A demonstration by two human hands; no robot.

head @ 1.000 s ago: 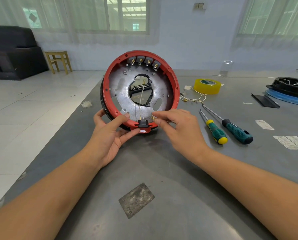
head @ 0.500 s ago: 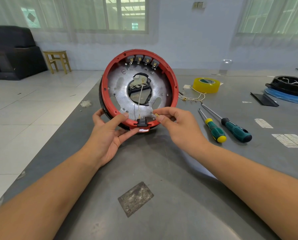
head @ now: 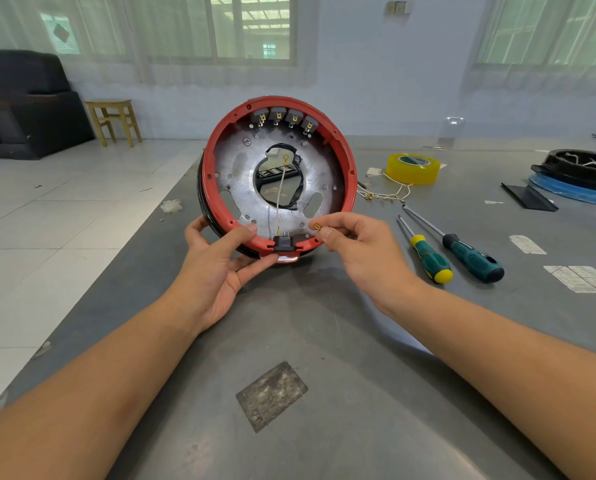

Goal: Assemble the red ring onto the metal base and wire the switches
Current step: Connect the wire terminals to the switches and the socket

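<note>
The red ring (head: 342,157) is being held up on edge over the grey table (head: 324,341), already seated around the metal base (head: 241,174), so the open face is being pointed back at the camera. The lower left rim is being gripped by the left hand (head: 216,268), thumb pressed on the inside of the ring and fingers curled round the back. A small brass terminal (head: 317,226) is being pinched between thumb and forefinger of the right hand (head: 362,251), right next to the lower right rim. Four switches (head: 284,119) are being carried in a row along the top inside of the ring. A black connector (head: 284,243) is being kept at the bottom edge, with a thin wire (head: 279,192) being run up from it to the centre hole. Off to the right, two screwdrivers (head: 452,251) are being left lying side by side, with a yellow tape roll (head: 412,168) and some loose wires (head: 383,195) being left further back.
</note>
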